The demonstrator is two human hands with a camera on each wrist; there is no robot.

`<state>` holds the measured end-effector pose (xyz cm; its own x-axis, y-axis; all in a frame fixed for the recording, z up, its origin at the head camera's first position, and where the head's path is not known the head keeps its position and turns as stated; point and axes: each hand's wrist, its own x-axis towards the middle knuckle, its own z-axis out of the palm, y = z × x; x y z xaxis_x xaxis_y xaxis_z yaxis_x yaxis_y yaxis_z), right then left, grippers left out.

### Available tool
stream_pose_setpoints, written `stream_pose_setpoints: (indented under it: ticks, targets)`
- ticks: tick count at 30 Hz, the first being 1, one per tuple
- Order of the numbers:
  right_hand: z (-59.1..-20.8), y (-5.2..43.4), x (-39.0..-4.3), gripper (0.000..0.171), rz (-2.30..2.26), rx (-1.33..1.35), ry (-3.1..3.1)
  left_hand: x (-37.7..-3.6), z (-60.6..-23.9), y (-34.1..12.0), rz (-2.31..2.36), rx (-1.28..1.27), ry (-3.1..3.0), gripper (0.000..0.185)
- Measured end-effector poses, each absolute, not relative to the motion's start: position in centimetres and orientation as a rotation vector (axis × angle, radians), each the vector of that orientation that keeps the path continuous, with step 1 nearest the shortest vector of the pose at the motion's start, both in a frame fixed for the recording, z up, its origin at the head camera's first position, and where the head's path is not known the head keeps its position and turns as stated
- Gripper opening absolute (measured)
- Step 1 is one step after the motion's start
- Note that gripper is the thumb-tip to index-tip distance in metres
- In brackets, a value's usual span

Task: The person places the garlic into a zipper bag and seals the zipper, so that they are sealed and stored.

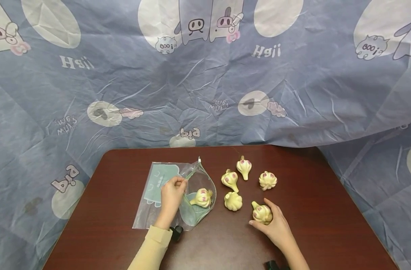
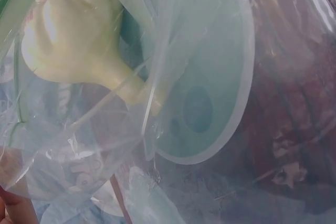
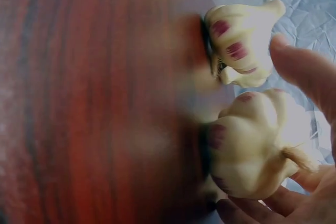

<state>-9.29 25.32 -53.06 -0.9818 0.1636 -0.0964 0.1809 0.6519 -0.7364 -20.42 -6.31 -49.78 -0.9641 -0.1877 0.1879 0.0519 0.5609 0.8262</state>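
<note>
1. Nearest to the head camera, at the lower right of the frame, my right hand (image 1: 274, 225) curls its fingers around one garlic (image 1: 262, 213) that sits on the table (image 1: 327, 225). The right wrist view shows the same: fingers (image 3: 302, 69) wrapped over the bulb (image 3: 252, 150), with another bulb just beside it.
2. My left hand (image 1: 172, 195), lower centre, pinches the upper lip of the bag (image 1: 151, 210) and holds the mouth open toward the right.
3. One bulb (image 1: 202, 197) already lies inside the bag, near the mouth; the left wrist view shows it behind the clear plastic at the upper left of that frame.
4. Four loose bulbs (image 1: 233, 201) wait on the table between the bag and the right part of the frame, near each other but apart.
5. I judge the step in hand is picking the second garlic for the bag.
6. For the next move, I think the bulb must be lifted and carried left to the open mouth, while the left hand keeps the lip high, because the opening looks narrow and the plastic is soft.
</note>
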Motion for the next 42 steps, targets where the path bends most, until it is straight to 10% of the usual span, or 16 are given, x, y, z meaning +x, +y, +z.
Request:
stream_pose_setpoints:
  ticks: [42]
  targets:
    - [-49.1, 23.1, -13.2, 0.075, -1.444, 0.288, 2.840, -20.5, -50.0, -6.3, -1.375, 0.106, -2.535, 0.013]
